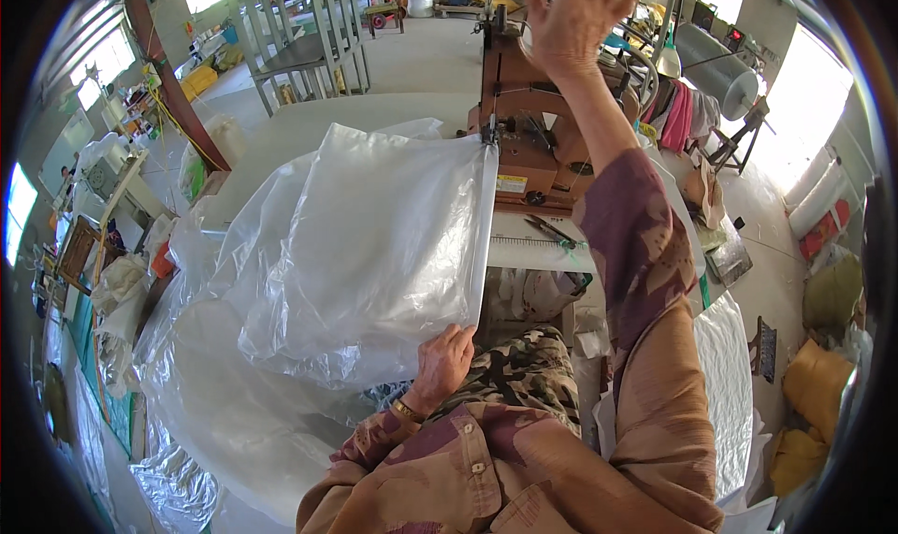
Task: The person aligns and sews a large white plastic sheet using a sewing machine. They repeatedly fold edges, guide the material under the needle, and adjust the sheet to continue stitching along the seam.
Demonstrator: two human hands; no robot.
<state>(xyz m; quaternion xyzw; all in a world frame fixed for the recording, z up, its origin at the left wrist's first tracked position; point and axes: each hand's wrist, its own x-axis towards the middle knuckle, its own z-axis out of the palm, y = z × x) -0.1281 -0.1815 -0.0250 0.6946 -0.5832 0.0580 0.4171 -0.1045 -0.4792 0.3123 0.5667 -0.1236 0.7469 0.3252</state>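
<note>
A large clear plastic sheet [383,225], layered and wrinkled, spreads over the sewing table [402,113]. Its straight right edge runs up to the needle area of a brown industrial sewing machine [538,146]. My left hand [444,366] pinches the near right corner of the plastic, fingers closed on the edge. Above the machine, my right hand [580,29] is raised with thumb and fingers apart, holding nothing visible; its fingertips reach the frame's upper edge. Dark thread snips [552,230] lie right of the plastic, beside a ruler strip [533,253] on the table.
A grey metal-framed chair [309,52] stands beyond the table. More plastic film [234,412] hangs down at my left. A brown post [173,76] rises at the far left. White sheeting [725,394] and yellow sacks [809,403] lie on the right, with a large film roll [716,66] farther back.
</note>
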